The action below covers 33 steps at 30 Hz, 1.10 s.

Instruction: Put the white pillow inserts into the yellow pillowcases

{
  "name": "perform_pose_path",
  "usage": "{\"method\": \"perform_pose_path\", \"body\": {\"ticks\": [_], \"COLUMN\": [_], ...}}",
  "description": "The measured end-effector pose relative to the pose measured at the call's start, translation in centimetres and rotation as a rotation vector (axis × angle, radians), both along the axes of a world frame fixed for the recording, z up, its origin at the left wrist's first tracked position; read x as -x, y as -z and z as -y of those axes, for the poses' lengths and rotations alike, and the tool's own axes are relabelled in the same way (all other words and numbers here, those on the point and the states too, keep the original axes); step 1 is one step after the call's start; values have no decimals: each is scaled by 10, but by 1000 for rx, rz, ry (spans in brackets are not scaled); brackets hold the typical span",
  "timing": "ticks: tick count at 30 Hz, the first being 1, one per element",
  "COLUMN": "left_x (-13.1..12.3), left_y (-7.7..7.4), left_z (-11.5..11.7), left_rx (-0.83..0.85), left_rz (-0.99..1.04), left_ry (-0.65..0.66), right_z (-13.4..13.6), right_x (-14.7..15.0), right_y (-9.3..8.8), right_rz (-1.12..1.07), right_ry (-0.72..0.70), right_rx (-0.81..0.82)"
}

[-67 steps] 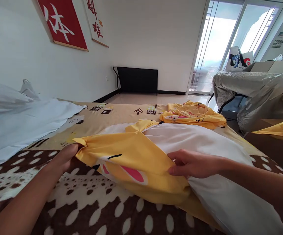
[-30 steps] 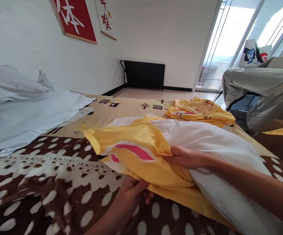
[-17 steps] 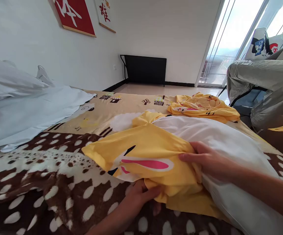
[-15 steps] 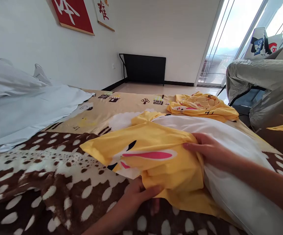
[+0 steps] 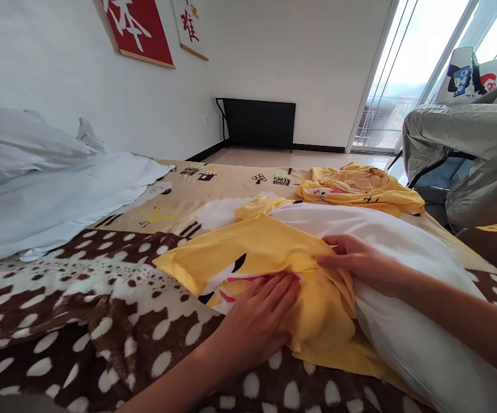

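A yellow pillowcase (image 5: 274, 244) with a printed rabbit lies partly over the end of a white pillow (image 5: 386, 235). My right hand (image 5: 354, 261) grips its bunched upper fold beside the pillow, thumb and fingers closed on the cloth. My left hand (image 5: 261, 312) rests on top of the pillowcase, over the pink rabbit ear. Its fingers are stretched out side by side on the fabric; the thumb is mostly hidden. The pillowcase's left corner lies loose and flat, and how far the pillow reaches inside is covered by cloth.
Beneath everything spreads a brown and beige patterned blanket (image 5: 162, 327). White bedding (image 5: 59, 189) is heaped at the left. Another crumpled yellow cloth (image 5: 360, 186) lies at the bed's far right. A plastic-wrapped piece of furniture (image 5: 459, 129) stands beyond the right edge.
My left hand has moved from the pillowcase's lower edge up onto its printed face and let go of that edge. My right hand keeps its grip. The view has shifted slightly.
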<state>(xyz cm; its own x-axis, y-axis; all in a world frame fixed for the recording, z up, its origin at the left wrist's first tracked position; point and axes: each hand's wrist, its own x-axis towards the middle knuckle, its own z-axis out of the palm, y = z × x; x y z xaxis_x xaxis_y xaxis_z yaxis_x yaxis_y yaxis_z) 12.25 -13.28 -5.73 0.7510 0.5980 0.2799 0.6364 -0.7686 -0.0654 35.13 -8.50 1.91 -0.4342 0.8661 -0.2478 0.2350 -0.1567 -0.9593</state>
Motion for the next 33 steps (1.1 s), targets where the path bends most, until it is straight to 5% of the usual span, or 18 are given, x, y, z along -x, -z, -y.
{"method": "perform_pose_path", "body": {"ticks": [7,10,14,19,23,27,33], "left_x": [-7,-7,-12,-11,3,6,-5], "left_y": [6,7,18,28,17,14,7], "left_z": [-14,-21,-31,-26,-15,-14,-11], "left_rx": [-151,-177,-263,-413,-379,-307,-20], "left_rz": [-8,34,-12,21,32,36,96], "left_ry": [-42,-70,85,229,238,241,289], "right_z": [-34,-47,-56,-63,-79,-100,-99], "right_x": [-23,-24,7,66,81,60,36], "right_y": [-3,-15,-18,7,12,4,24], "right_rz": [576,816,791,784,856,980,1168], "right_ry": [132,15,-292,-233,-196,-130,-300], "right_rx": [-328,-443,-305,-400,-559,-654,-561]}}
